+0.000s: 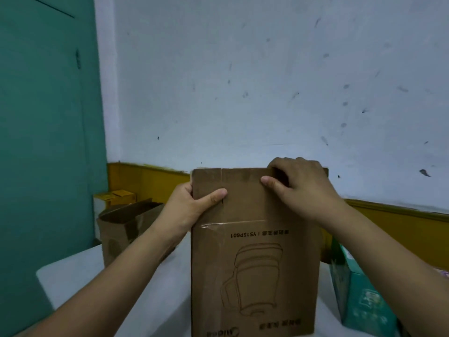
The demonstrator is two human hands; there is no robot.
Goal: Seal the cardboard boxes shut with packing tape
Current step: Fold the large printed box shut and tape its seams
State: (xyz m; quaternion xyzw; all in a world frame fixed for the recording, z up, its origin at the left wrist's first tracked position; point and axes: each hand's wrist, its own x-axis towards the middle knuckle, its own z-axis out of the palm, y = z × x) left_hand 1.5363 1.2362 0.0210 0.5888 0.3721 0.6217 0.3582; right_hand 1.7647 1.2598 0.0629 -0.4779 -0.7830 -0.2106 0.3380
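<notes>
A tall brown cardboard box [252,263] stands upright on the white table, its printed side facing me upside down, with a strip of clear tape across it. My left hand [194,203] grips the box's upper left edge, thumb on the front face. My right hand [298,186] grips the top right edge, fingers curled over the rim and thumb pressed on the front. No tape roll is in view.
A second brown box [121,229] with open flaps stands on the table at the left. Yellow cartons [116,198] sit behind it. A green and white package [362,295] lies at the right. The white table [73,276] ends at the left near a green door.
</notes>
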